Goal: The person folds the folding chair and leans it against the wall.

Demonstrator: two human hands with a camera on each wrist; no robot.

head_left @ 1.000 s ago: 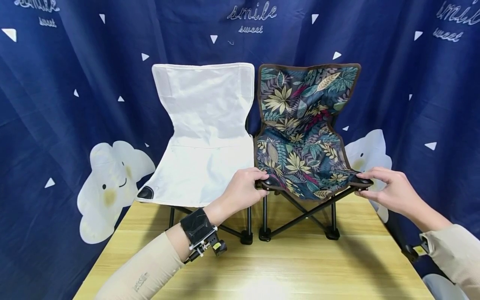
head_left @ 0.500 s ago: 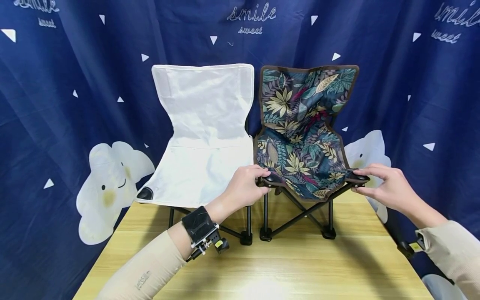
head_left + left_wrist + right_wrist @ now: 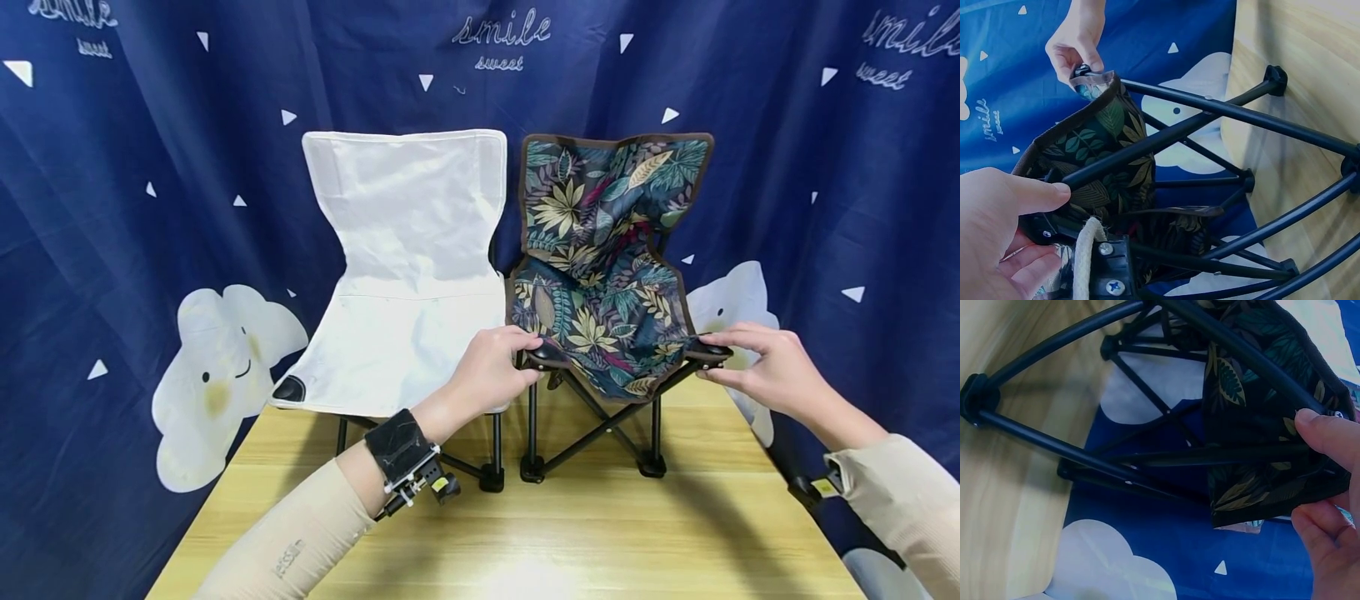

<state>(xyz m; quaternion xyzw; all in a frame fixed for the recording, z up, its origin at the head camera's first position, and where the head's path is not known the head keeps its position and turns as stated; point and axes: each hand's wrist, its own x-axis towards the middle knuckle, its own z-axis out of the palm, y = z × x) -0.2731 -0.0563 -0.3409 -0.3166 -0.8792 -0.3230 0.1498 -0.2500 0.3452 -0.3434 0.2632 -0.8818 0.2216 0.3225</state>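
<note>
A small folding chair (image 3: pixel 618 283) with dark leaf-print fabric, brown edging and black crossed legs stands at the right in the head view. My left hand (image 3: pixel 483 371) pinches its left front seat corner at the black cap. Its right front corner is gripped by my right hand (image 3: pixel 772 367) between thumb and fingers. The seat fabric sags and creases between the corners. In the left wrist view, the left thumb (image 3: pixel 1041 197) lies against a black leg tube. The right wrist view has the right thumb (image 3: pixel 1329 434) by the tube's end at the corner.
A white folding chair (image 3: pixel 412 333) stands close to the left of the printed one, partly behind my left forearm. Both are on a light wood table (image 3: pixel 600 533). A blue curtain (image 3: pixel 225 75) with clouds and triangles hangs behind and at the sides.
My right hand has moved left, bringing the chair's right front corner with it. The right legs and backrest edge have shifted inward, so the chair is narrower. My left hand has barely moved.
</note>
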